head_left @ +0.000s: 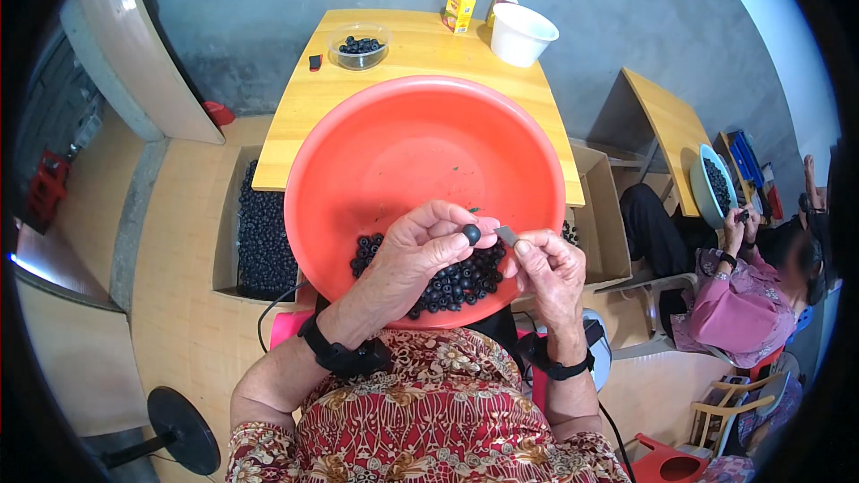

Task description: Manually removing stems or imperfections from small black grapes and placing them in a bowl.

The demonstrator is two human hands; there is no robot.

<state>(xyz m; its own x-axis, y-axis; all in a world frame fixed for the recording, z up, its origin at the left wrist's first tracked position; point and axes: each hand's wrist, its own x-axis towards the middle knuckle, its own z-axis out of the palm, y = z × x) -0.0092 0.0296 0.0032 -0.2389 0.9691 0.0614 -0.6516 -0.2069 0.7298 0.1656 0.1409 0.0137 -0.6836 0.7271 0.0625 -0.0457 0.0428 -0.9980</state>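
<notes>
Over a large red basin point(385, 148), my left hand point(416, 246) pinches a small round black piece point(472, 233) between thumb and fingers. My right hand point(552, 268) grips a small flat grey metal blade point(506, 234), its tip pointing toward the black piece. Whether blade and piece touch, I cannot tell. Below my hands, many black pieces point(458, 291) lie heaped in the near part of the basin, some showing a hole. A few tiny dark green bits are scattered on the basin's bottom.
Behind the basin, a wooden table point(416, 52) carries a clear bowl point(360, 46) of black pieces, a yellow carton point(458, 12) and a white tub point(523, 34). A box full of black pieces point(261, 241) stands left, a cardboard box point(601, 215) right. Another person point(743, 304) works at far right.
</notes>
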